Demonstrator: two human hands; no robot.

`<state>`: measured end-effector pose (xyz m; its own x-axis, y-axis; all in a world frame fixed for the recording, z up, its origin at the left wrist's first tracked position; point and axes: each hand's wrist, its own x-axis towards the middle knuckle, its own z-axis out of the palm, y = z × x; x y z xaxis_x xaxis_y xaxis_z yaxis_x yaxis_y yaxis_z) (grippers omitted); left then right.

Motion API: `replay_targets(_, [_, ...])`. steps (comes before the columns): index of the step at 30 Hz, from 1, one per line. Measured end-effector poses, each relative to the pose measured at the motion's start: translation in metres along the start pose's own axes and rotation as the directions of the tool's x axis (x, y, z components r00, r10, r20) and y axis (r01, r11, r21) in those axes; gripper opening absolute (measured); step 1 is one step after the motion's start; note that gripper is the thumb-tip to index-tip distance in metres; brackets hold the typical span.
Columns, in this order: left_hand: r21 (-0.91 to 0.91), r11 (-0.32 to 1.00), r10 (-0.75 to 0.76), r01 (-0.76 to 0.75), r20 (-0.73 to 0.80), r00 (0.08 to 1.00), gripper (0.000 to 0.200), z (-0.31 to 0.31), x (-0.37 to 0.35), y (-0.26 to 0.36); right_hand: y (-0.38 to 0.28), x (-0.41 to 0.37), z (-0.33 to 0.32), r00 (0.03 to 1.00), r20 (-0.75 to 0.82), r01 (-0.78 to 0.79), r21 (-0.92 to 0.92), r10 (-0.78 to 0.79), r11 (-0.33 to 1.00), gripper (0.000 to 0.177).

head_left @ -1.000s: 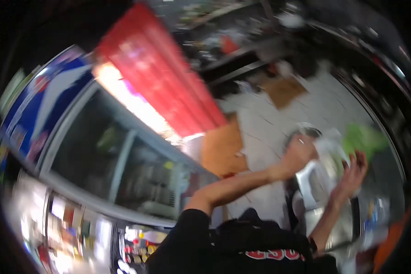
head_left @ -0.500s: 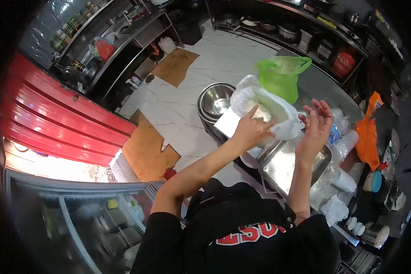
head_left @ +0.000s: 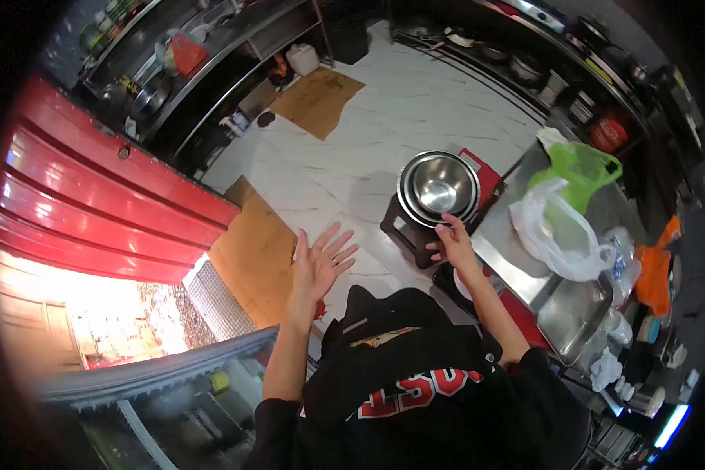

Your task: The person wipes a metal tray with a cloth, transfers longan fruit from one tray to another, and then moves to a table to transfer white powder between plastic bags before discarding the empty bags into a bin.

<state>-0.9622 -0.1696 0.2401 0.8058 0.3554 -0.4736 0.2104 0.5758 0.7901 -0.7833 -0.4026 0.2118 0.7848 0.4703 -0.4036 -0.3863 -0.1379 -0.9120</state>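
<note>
- The left hand (head_left: pixel 319 262) is raised with its palm flat and fingers spread wide. It holds nothing and touches nothing, with the pale floor (head_left: pixel 384 117) behind it.
- The right hand (head_left: pixel 454 244) is also empty. Its fingers are loose and slightly curled, and their tips point toward 12 o'clock.
- A nested stack of steel bowls (head_left: pixel 439 188) is the thing nearest that hand, just beyond its fingertips at 12 o'clock. I cannot tell whether the fingertips brush the rim or fall a little short of it.
- The bowls sit mouth up on a dark stand (head_left: pixel 403 229) on the floor, just beside the steel bench (head_left: pixel 497 223).
- At 3 o'clock from the right hand, a white plastic bag (head_left: pixel 556 227) slumps on the bench, apart from the hand.
- A green plastic bag (head_left: pixel 576 168) stands just behind the white one, at 1 o'clock from it.
- At 5 o'clock from the white bag, a shallow steel tray (head_left: pixel 573 313) lies on the bench.
- An orange bag (head_left: pixel 654 274) lies near the bench's far edge, at 3 o'clock.
- At 9 o'clock from the left hand, a sheet of brown cardboard (head_left: pixel 251 258) lies flat on the floor.
- Beyond the cardboard, at 10 o'clock, is a red shutter (head_left: pixel 94 196).
</note>
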Motion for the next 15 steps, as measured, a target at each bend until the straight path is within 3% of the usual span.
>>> replay_targets(1, [-0.354, 0.934, 0.031, 0.045, 0.207, 0.978, 0.069, -0.009, 0.004, 0.018, 0.002, 0.009, 0.012, 0.999, -0.011, -0.032, 0.005, 0.032, 0.999, 0.043])
replay_targets(2, [-0.639, 0.754, 0.139, 0.153, 0.383, 0.913, 0.078, -0.018, 0.010, 0.034, 0.005, 0.019, 0.021, 0.998, -0.027, -0.061, 0.018, 0.062, 0.998, 0.043])
replay_targets(4, [-0.660, 0.733, 0.143, 0.165, 0.386, 0.911, 0.077, -0.027, 0.036, 0.058, 0.007, 0.041, 0.037, 0.993, -0.054, -0.105, -0.006, 0.105, 0.994, 0.042])
replay_targets(6, [-0.671, 0.714, 0.138, 0.202, 0.418, 0.898, 0.076, -0.033, 0.070, 0.076, 0.000, 0.062, 0.047, 0.998, -0.050, -0.043, -0.120, 0.037, 0.992, 0.040])
replay_targets(9, [-0.639, 0.727, 0.114, 0.251, 0.473, 0.874, 0.074, -0.042, 0.137, 0.099, 0.005, 0.116, 0.053, 0.997, -0.074, -0.038, -0.129, 0.029, 0.991, 0.038])
replay_targets(11, [-0.288, 0.950, -0.025, 0.120, 0.313, 0.949, 0.064, -0.072, 0.203, 0.101, 0.011, 0.157, 0.052, 0.993, -0.113, -0.003, -0.192, -0.019, 0.981, 0.032])
replay_targets(12, [0.299, 0.954, -0.066, 0.022, 0.140, 0.988, 0.059, -0.106, 0.250, 0.091, 0.000, 0.174, 0.054, 0.990, -0.143, -0.032, -0.262, -0.006, 0.965, 0.031])
replay_targets(13, [0.789, 0.614, 0.026, -0.007, -0.012, 1.000, 0.054, -0.137, 0.292, 0.073, 0.017, 0.201, 0.046, 0.982, -0.183, -0.030, -0.386, -0.044, 0.922, 0.032])
replay_targets(14, [0.995, 0.038, 0.347, -0.090, 0.072, 0.935, 0.044, -0.157, 0.305, 0.057, 0.035, 0.233, 0.038, 0.972, -0.217, -0.033, -0.506, -0.090, 0.862, 0.033])
replay_targets(15, [0.909, -0.416, 0.409, 0.014, 0.174, 0.896, 0.046, -0.184, 0.315, 0.052, 0.038, 0.251, 0.033, 0.943, -0.281, -0.019, -0.575, -0.176, 0.818, 0.034])
